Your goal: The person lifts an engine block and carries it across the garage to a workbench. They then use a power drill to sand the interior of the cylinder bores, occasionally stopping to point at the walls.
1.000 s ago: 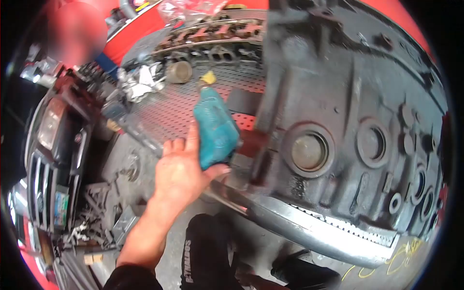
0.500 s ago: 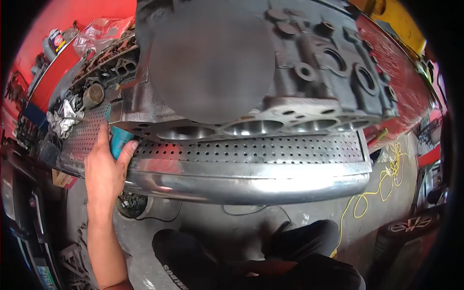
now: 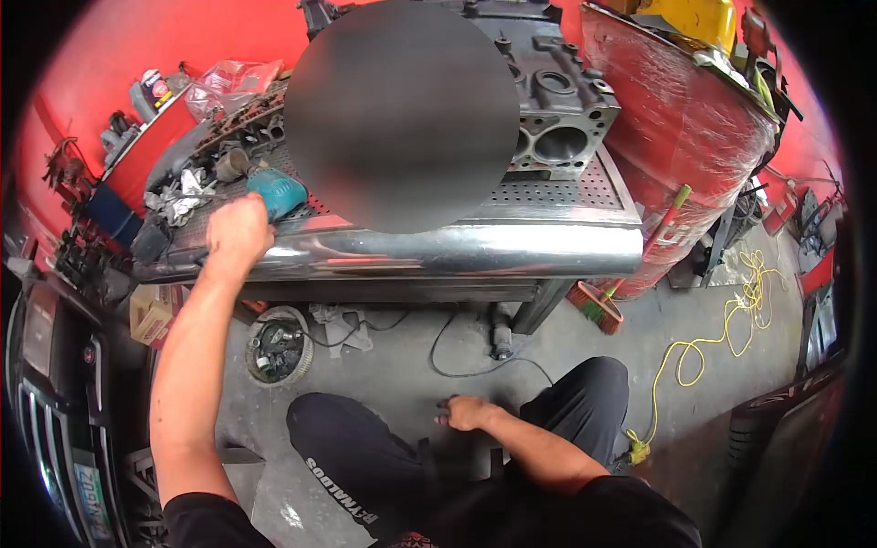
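My left hand (image 3: 239, 233) is closed at the near end of a teal power tool (image 3: 279, 193) on the left part of the perforated metal bench (image 3: 571, 237). An engine block (image 3: 548, 80) stands on the bench to the right of the tool, its cylinder bores facing me. A round blur hides much of the block. Low in front of my knees is my right hand (image 3: 468, 413), fingers curled in. Something dark shows at its fingertips, too small to name.
Crumpled foil (image 3: 187, 196) and a piston-like part (image 3: 232, 164) lie left of the tool. Below the bench stands a round tub of parts (image 3: 279, 345). A broom (image 3: 598, 306) leans at the bench's right end. A yellow cord (image 3: 692, 352) and a black cable (image 3: 438, 361) cross the floor.
My view has drawn back from the bench, so the block looks smaller and farther off. My left hand has closed at the teal tool. My right hand has come into view.
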`<state>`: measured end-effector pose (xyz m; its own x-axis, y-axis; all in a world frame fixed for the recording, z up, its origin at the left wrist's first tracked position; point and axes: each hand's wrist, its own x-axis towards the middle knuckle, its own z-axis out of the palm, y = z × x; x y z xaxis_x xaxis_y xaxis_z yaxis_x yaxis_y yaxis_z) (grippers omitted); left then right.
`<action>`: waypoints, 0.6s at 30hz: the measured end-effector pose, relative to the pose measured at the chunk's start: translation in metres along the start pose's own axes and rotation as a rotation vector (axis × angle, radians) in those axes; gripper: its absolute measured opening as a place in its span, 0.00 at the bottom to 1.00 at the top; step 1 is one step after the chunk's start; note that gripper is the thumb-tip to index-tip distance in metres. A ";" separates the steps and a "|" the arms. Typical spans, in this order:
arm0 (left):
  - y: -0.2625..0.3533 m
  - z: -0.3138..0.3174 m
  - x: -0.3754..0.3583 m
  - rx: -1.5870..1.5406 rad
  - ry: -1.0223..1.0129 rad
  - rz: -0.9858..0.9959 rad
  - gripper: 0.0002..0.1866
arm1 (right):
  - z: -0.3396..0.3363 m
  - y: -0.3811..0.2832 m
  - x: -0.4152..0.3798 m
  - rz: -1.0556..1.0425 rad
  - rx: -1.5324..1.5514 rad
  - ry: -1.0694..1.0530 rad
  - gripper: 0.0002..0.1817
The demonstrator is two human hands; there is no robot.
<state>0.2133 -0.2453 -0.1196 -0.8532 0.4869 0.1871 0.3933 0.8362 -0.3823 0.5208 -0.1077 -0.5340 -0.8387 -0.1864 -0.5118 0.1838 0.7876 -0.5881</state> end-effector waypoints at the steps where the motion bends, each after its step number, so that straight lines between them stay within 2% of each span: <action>1: -0.006 0.012 -0.007 -0.002 0.073 0.014 0.19 | -0.033 -0.020 -0.017 -0.012 0.007 0.023 0.34; 3: -0.015 0.031 -0.028 0.029 0.210 0.011 0.23 | -0.073 -0.039 -0.039 -0.128 0.110 0.270 0.35; 5: -0.017 0.030 -0.064 -0.045 0.368 0.056 0.28 | -0.117 -0.062 -0.067 -0.188 0.330 0.392 0.35; 7: -0.017 0.029 -0.106 -0.115 0.461 0.072 0.32 | -0.159 -0.077 -0.085 -0.280 0.555 0.400 0.31; 9: -0.010 0.015 -0.143 -0.175 0.521 0.052 0.36 | -0.188 -0.087 -0.092 -0.434 0.722 0.501 0.24; 12: -0.004 0.019 -0.189 -0.243 0.743 0.127 0.39 | -0.240 -0.109 -0.124 -0.558 0.800 0.819 0.21; 13: 0.000 0.019 -0.203 -0.293 0.728 0.117 0.39 | -0.257 -0.113 -0.132 -0.574 0.848 0.918 0.21; 15: 0.007 0.015 -0.231 -0.384 0.702 0.090 0.40 | -0.283 -0.115 -0.135 -0.675 1.069 0.988 0.22; 16: 0.012 0.018 -0.244 -0.402 0.728 0.133 0.40 | -0.285 -0.120 -0.134 -0.705 1.209 0.944 0.24; 17: 0.017 0.021 -0.251 -0.422 0.762 0.177 0.39 | -0.282 -0.125 -0.130 -0.731 1.279 0.809 0.28; 18: 0.022 0.020 -0.256 -0.401 0.835 0.287 0.39 | -0.274 -0.138 -0.127 -0.776 1.379 0.580 0.33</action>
<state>0.4338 -0.3565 -0.1946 -0.2493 0.5787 0.7765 0.7683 0.6063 -0.2052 0.4613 -0.0317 -0.2161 -0.9469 0.2161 0.2382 -0.3170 -0.5036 -0.8037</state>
